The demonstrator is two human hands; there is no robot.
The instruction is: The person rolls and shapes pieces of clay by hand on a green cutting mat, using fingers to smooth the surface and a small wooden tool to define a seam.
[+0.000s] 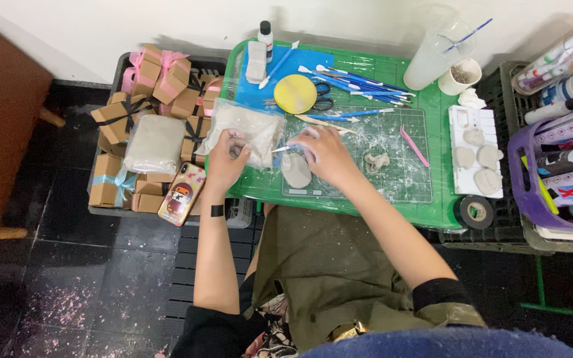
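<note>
A: What sits under the hands?

B: A grey clay lump point(296, 171) lies on the green cutting mat point(392, 179) near the front edge of the green desk point(366, 66). The right hand point(326, 154) rests just above it, fingers curled shut around a thin blue-handled tool point(284, 148) whose tip points toward the left.

A: And the other hand?

B: The left hand point(225, 159) presses on a clear plastic bag of pale clay point(247, 132) at the desk's left front corner. Its grip looks loosely closed, fingers bent onto the bag; whether it pinches the plastic I cannot tell. A black band circles that wrist.

A: What surrounds the work?

B: A small clay scrap point(376, 160) lies on the mat to the right of the lump, with a pink tool point(414, 147) beside it. A yellow round disc point(295, 93) and a spread of blue-handled tools point(359, 83) sit toward the back edge, scissors half under the disc. At the right edge, a white tray point(462, 119) carries several pale clay pieces, and a black tape roll point(476, 211) sits at the right front corner. A frosted cup point(436, 56) and a white cup point(460, 76) stand at the back right corner.

A: Off the desk?

B: To the left, a crate holds brown gift boxes point(160, 86) with ribbons, a wrapped grey block point(155, 142) and a phone point(182, 193).
</note>
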